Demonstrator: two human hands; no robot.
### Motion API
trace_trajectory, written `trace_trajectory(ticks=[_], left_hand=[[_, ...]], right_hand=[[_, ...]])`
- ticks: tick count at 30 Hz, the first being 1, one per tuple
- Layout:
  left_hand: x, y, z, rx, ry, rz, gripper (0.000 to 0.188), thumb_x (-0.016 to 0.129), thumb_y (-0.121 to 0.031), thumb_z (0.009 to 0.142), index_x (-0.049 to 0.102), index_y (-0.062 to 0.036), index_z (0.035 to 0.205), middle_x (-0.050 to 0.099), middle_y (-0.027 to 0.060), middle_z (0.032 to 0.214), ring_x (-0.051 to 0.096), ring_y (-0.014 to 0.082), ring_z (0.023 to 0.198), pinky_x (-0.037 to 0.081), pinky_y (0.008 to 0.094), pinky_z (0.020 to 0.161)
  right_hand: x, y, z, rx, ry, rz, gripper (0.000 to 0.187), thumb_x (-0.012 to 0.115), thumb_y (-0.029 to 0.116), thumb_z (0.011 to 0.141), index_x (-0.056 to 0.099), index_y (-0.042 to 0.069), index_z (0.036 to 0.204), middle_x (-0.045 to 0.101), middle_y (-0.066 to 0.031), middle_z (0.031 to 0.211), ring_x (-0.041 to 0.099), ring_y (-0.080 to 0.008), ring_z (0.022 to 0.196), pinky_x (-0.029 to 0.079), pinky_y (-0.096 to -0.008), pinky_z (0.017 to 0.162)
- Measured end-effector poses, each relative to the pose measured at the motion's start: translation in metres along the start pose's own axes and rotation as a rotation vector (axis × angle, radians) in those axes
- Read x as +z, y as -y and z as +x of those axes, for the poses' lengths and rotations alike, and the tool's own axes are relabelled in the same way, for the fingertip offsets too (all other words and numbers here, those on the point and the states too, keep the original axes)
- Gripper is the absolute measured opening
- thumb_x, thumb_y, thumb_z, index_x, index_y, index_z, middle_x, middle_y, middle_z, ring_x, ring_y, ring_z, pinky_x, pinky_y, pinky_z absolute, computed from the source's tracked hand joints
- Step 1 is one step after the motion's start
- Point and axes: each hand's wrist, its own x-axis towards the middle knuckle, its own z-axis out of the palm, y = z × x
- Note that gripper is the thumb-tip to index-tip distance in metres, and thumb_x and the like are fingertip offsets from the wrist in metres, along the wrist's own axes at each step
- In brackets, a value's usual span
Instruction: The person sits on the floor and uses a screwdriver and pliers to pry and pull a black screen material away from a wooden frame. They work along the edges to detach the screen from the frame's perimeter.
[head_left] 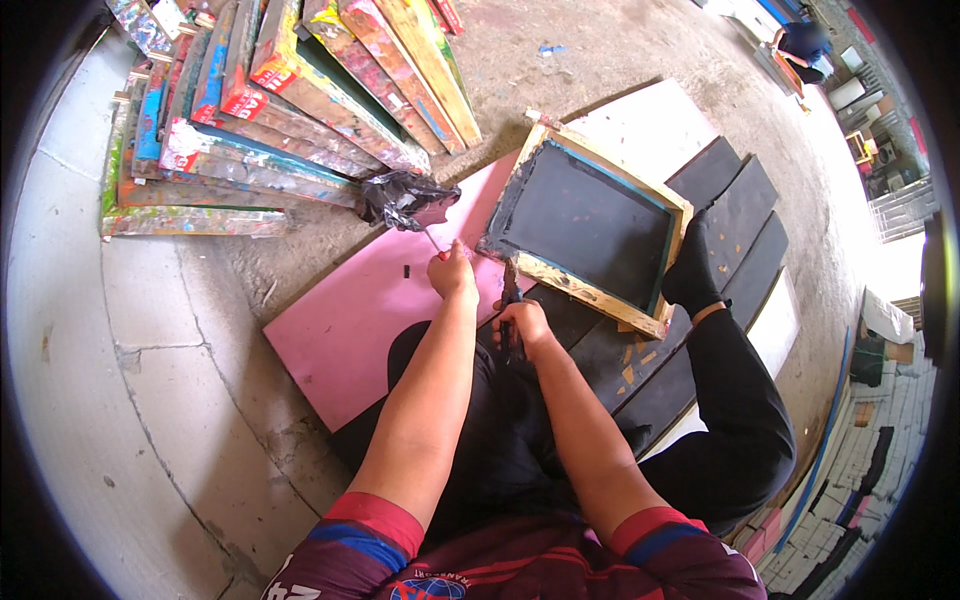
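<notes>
- Left hand [453, 273]: fingers closed around a thin tool [433, 240], its shaft pointing far-left toward crumpled black plastic [405, 200].
- Right hand [524, 326]: fingers wrapped about a dark-handled tool [511, 297], near the wooden frame's near-left corner.
- Wooden frame [585, 292]: dark panel inside; lies right of and beyond the hands, over pink board [350, 325] and black boards [640, 375].
- Foot [690, 265]: black-covered, at the frame's right side.
- Far left: paint-stained frames [250, 180], ranged closely together.

Bright overall, glare at right, soft shadows, fisheye-bent edges, black corners
</notes>
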Motion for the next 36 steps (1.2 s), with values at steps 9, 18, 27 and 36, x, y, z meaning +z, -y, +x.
trace_trajectory(ticks=[9,18,27,36], left_hand=[[-0.008,-0.019,-0.044,-0.153,0.494,0.149,0.021,0.078,-0.023,0.092,0.063,-0.0088,0.085,0.060,0.0015,0.067,0.047,0.0119,0.044,0.035,0.0309,0.039],[0.001,0.005,-0.021,0.127,0.359,0.327,0.025,0.071,-0.025,0.100,0.061,-0.0087,0.084,0.052,-0.0005,0.061,0.044,0.0128,0.042,0.032,0.0333,0.040],[0.006,0.008,-0.008,0.011,0.130,0.171,0.032,0.072,-0.025,0.094,0.067,0.0054,0.086,0.069,0.0125,0.080,0.065,0.0227,0.076,0.051,0.0405,0.072],[0.007,0.003,-0.020,0.110,0.018,0.354,0.038,0.068,-0.033,0.095,0.070,0.0047,0.091,0.074,0.0223,0.090,0.073,0.0381,0.087,0.055,0.0489,0.079]], right_hand=[[-0.023,0.004,-0.010,-0.030,0.226,-0.132,0.039,0.056,0.008,0.086,0.059,-0.002,0.123,0.069,-0.0149,0.084,0.067,-0.0245,0.062,0.057,-0.0393,0.056],[-0.019,0.035,-0.019,0.041,0.238,-0.277,0.045,0.059,0.013,0.090,0.053,-0.003,0.132,0.074,-0.0210,0.105,0.076,-0.0304,0.087,0.063,-0.0440,0.066],[-0.044,0.077,-0.002,0.239,0.243,-0.404,0.033,0.058,0.022,0.094,0.067,-0.003,0.114,0.077,-0.0174,0.107,0.077,-0.0299,0.089,0.060,-0.0437,0.065],[-0.056,0.111,0.006,0.364,0.341,-0.470,0.041,0.055,0.016,0.097,0.054,-0.011,0.127,0.073,-0.0270,0.113,0.077,-0.0354,0.093,0.066,-0.0491,0.073]])
